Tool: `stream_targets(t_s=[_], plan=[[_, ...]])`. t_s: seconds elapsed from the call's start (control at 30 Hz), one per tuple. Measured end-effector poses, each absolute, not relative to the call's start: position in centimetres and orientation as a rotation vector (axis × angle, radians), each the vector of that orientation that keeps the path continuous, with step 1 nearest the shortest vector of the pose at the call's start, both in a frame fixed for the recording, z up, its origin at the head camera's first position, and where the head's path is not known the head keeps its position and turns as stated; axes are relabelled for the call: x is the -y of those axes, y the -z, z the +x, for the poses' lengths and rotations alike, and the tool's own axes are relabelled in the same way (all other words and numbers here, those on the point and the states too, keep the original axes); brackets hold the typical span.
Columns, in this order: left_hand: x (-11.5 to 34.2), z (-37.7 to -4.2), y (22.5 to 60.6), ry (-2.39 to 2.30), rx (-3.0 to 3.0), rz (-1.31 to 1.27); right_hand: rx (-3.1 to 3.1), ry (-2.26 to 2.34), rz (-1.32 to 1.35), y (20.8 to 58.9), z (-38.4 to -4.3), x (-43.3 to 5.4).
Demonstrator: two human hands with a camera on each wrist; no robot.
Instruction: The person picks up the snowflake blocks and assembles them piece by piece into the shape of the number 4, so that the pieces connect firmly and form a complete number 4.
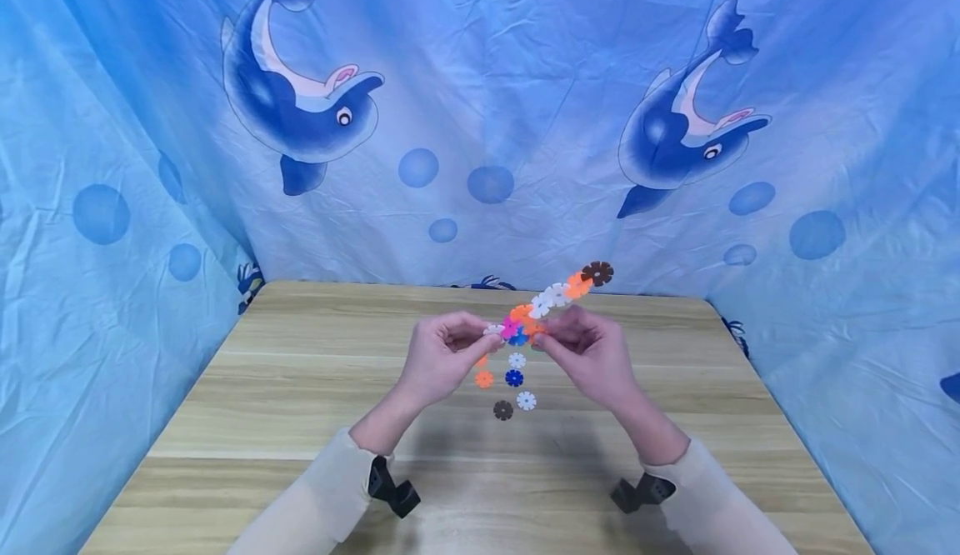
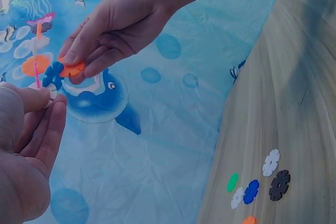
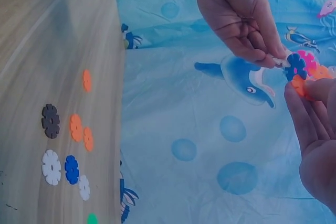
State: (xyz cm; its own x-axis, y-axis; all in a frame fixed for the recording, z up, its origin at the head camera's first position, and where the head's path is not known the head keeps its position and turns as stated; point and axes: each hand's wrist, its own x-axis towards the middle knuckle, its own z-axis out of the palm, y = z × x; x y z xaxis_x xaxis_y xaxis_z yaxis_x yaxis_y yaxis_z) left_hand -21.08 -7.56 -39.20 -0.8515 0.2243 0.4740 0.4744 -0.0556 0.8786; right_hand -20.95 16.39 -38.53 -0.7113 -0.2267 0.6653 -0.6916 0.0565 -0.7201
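Note:
Both hands hold a joined string of notched plastic snowflake discs up over the table. With thumb and fingers, my left hand [image 1: 442, 359] pinches a white disc [image 1: 492, 330] at the string's left end. My right hand [image 1: 596, 359] pinches an orange disc [image 3: 298, 85] on the other side. Between the hands sit a blue disc [image 3: 295, 67] and a pink disc [image 1: 511, 327]. From there the string slants up to the right through orange and white discs [image 1: 550, 298] to a brown disc [image 1: 597, 273] at its tip. Fingers partly cover both pinched discs.
Loose discs lie on the wooden table [image 1: 300, 422] below the hands: brown [image 1: 503, 410], white [image 1: 527, 401], dark blue [image 1: 513, 378], a second white [image 1: 517, 360], several orange [image 3: 76, 127] and a green one [image 2: 232, 182]. A blue dolphin-print curtain [image 1: 495, 122] surrounds the table's back and sides.

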Motion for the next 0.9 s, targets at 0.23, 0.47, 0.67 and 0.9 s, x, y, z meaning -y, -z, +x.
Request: stream_targets(t_s=[0.23,0.47,0.67,0.9], plan=[[7.7,-21.1,38.8,1.994,2.016,-0.716,2.066,-1.636,0.884,38.2,-21.3,-16.4],[8.1,-21.0,38.7,2.003,2.013,-0.688,2.295,-1.629,0.868,40.3,-22.9,-16.5],[8.2,-21.2,38.8,1.999,2.008,-0.691,2.577,-1.349,0.765,42.9,-24.4,-16.3],[8.3,-21.2,38.6,2.01,2.001,-0.686,2.849,-1.134,0.804,45.9,-25.9,-16.1]])
